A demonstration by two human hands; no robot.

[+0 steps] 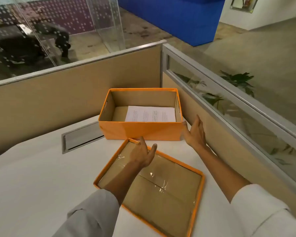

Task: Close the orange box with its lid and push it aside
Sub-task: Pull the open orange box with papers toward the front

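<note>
White desk (32, 177), orange box (140, 130) uncovered, lid (181, 194) upturned, left hand (142, 155), right hand (196, 132) spread, empty.

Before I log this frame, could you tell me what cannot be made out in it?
Head view only:
- Print on the paper in the orange box: too small to read.
- Lid: its near corner is cut off by the bottom edge, and the left hand and forearm cover part of it.
- Right hand: unclear whether it touches the box.

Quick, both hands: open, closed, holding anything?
Left hand: open, empty, above the lid.
Right hand: open, empty, beside the orange box.
</note>
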